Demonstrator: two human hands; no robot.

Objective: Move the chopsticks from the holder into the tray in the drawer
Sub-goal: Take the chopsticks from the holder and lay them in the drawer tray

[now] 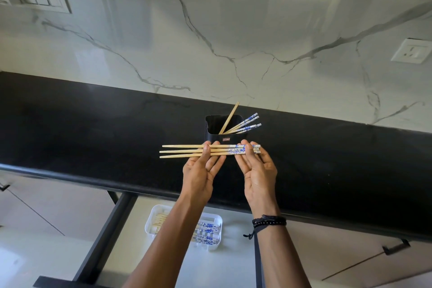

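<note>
Three wooden chopsticks point(184, 151) with blue-and-white patterned ends lie level across both my palms, above the black counter. My left hand point(201, 168) pins them with its thumb near the middle. My right hand point(256, 166) grips the patterned ends between thumb and fingers. Just behind stands the black holder point(210, 132), with several more chopsticks point(243, 125) leaning out to the right. Below, in the open drawer, a white tray point(214, 220) holds several chopsticks, partly hidden by my left forearm.
The black counter point(93, 128) runs across the view, backed by a white marble wall. The open drawer point(112, 229) has a dark frame and a pale floor. A cabinet handle point(396, 246) sits at the lower right, wall sockets at the left and right.
</note>
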